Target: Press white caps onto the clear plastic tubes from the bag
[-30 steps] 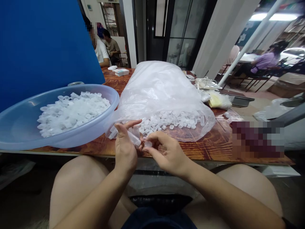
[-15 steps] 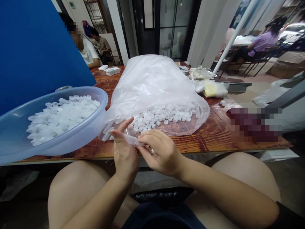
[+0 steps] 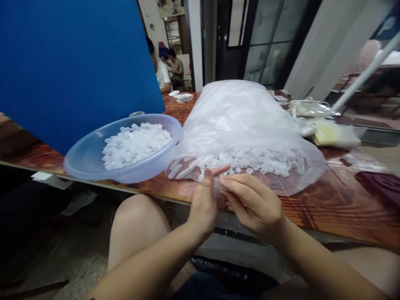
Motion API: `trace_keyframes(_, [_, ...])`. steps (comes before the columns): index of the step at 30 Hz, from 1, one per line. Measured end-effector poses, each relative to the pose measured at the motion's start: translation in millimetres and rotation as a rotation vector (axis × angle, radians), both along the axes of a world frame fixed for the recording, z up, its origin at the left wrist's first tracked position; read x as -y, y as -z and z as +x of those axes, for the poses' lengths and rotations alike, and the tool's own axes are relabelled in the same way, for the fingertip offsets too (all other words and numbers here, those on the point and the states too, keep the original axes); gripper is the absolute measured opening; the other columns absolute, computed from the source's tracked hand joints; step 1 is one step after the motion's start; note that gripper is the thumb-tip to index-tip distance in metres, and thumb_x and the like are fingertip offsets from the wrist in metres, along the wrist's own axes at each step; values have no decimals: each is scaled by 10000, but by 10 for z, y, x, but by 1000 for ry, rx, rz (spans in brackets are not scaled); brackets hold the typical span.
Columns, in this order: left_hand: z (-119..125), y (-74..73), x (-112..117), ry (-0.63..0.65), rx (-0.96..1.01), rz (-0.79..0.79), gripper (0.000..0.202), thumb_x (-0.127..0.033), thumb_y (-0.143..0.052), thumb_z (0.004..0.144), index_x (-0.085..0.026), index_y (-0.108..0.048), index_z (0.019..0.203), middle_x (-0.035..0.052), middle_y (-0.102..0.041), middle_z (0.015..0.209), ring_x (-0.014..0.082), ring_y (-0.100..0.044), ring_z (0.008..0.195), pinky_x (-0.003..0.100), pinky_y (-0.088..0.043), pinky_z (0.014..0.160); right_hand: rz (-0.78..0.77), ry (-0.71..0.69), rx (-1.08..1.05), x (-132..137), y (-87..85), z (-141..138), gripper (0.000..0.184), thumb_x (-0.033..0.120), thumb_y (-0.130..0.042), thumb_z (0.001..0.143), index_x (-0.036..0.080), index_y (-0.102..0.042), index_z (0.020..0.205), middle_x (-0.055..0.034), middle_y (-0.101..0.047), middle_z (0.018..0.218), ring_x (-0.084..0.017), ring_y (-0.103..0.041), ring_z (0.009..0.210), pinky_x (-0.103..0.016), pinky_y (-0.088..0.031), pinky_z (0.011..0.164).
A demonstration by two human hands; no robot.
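Close together at the table's front edge, my hands share a translucent white plastic tube-like piece [image 3: 218,187]. My left hand [image 3: 204,200] is closed around its left side, thumb up and index finger reaching over. With pinched fingertips my right hand [image 3: 253,200] grips its right end. Just behind them a large clear plastic bag [image 3: 240,112] lies with its mouth toward me, and many small white plastic caps [image 3: 250,160] spill inside it. To the left stands a blue translucent basin [image 3: 150,171] with a heap of similar white pieces [image 3: 134,143].
A blue panel [image 3: 78,62] rises behind the basin. Bagged yellow material [image 3: 331,132] lies at the right of the wooden table [image 3: 312,212], near a dark red object [image 3: 379,187]. A small white box [image 3: 184,98] is at the back. Two people sit beyond the panel.
The view has swung left, so the basin, bag and hands appear further right. Both hands still hold the piece, and my left thumb has come down closer over it.
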State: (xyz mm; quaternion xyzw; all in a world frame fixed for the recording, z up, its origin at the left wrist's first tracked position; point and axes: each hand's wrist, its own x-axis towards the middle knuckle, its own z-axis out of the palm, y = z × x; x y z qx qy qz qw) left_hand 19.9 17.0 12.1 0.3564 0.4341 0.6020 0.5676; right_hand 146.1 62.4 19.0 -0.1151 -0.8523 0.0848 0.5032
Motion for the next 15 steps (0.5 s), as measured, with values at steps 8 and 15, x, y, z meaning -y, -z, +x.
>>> trace_keyframes(8, [-144, -23, -47, 137, 53, 66, 483, -669, -560, 793, -196, -508, 873, -42, -465, 526, 84, -398, 413, 197, -287, 384, 29, 32, 119, -136, -229, 238, 377, 63, -589, 864, 224, -635, 1202, -77, -710, 1042, -172, -678, 961, -271, -558, 873])
trace_keyframes(15, [-383, -156, -29, 419, -198, 85, 400, -563, -562, 852, -163, -580, 863, -63, -408, 521, 69, -385, 437, 196, -312, 412, -114, 54, 291, -170, -223, 526, 262, 318, -522, 939, 271, -682, 1141, -50, -712, 1114, -179, -687, 1002, -251, -570, 894])
